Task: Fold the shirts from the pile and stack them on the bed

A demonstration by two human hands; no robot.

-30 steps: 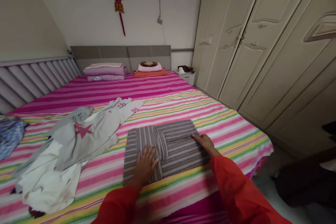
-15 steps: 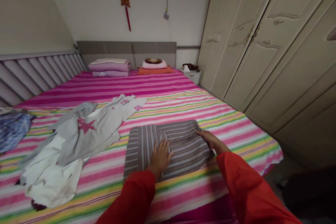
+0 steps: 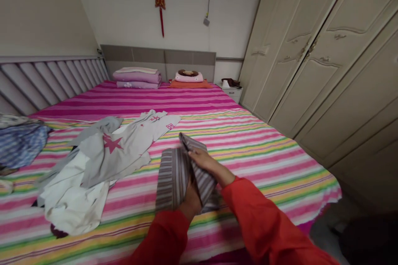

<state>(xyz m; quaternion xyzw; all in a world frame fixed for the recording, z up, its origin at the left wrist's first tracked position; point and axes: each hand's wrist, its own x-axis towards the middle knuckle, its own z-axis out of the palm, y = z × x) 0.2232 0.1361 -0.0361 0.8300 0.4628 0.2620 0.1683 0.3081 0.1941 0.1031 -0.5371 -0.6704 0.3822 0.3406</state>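
A brown-and-grey striped garment [image 3: 173,174] lies partly folded on the striped bed sheet [image 3: 255,149] near the front edge. My right hand [image 3: 203,160] grips its right half and has lifted it up and over toward the left. My left hand [image 3: 191,201] rests at the middle of the garment, under the raised flap; its fingers are hidden by the cloth. Both my arms wear red sleeves.
A grey top with a pink star [image 3: 108,153] lies spread on white clothes [image 3: 70,198] to the left. A blue patterned cloth [image 3: 18,145] lies at the far left. Folded bedding [image 3: 137,78] and a pillow [image 3: 188,76] sit by the headboard. Wardrobe doors [image 3: 326,62] line the right.
My right hand closed on the right side of the striped garment and swung it up and leftward over the middle. My left hand stayed near the centre fold. The camera shifted right.
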